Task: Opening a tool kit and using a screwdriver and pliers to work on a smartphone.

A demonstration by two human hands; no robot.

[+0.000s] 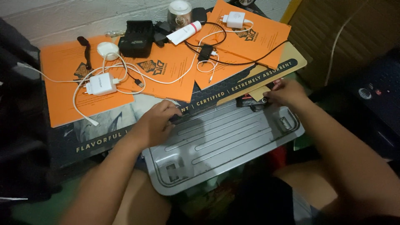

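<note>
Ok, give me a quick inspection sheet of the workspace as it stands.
Surface: low table covered by a dark printed sheet and orange booklets.
Job's things: grey ribbed panel lying flat at the near edge.
Clutter: black box, white tube, round tin.
Grippers: left hand and right hand on the panel's far edge; grip unclear.
Cables: white charger and white adapter with tangled leads.
Surroundings: pale wall, dim.

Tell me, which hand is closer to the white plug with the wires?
Left. The left hand rests on the grey panel nearest the white plug; the right hand sits farther off.
</note>
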